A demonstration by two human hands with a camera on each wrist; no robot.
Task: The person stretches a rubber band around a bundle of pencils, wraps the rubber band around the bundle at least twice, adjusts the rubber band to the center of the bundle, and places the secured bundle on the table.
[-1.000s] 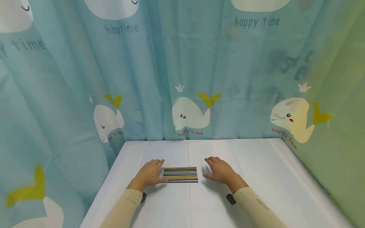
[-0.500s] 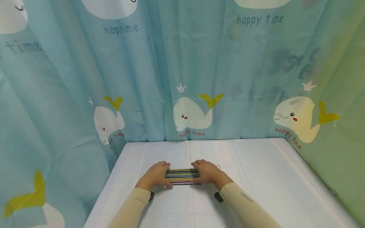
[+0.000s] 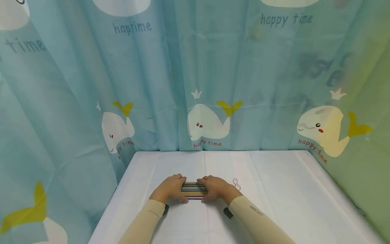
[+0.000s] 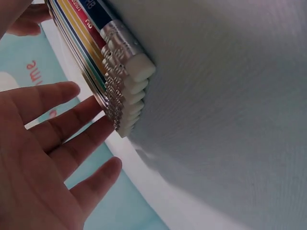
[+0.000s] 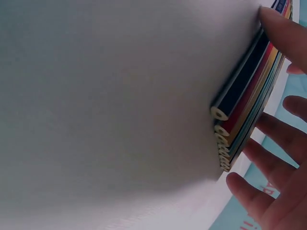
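Note:
Several colored pencils (image 3: 194, 190) lie side by side in a flat row on the white table. White erasers (image 4: 141, 67) in metal ferrules cap their left ends; the right ends (image 5: 219, 113) are flat and unsharpened. My left hand (image 3: 172, 188) spans the row's left part, thumb along the near edge, fingertips at the far edge. Likewise, my right hand (image 3: 215, 187) holds the row from the right, its thumb on the nearest dark blue pencil in the right wrist view. Between the two hands only a short middle stretch of the row shows in the head view.
A thin reddish loop, like a rubber band (image 3: 236, 184), lies on the white-covered table (image 3: 274, 203) just beyond my right wrist. A blue curtain (image 3: 158, 84) with whale prints stands behind the table; a greenish curtain side (image 3: 365, 169) borders the right.
My right hand has come in leftward from apart onto the row. My left hand has shifted slightly right along it. The reddish loop has come into sight past the right wrist.

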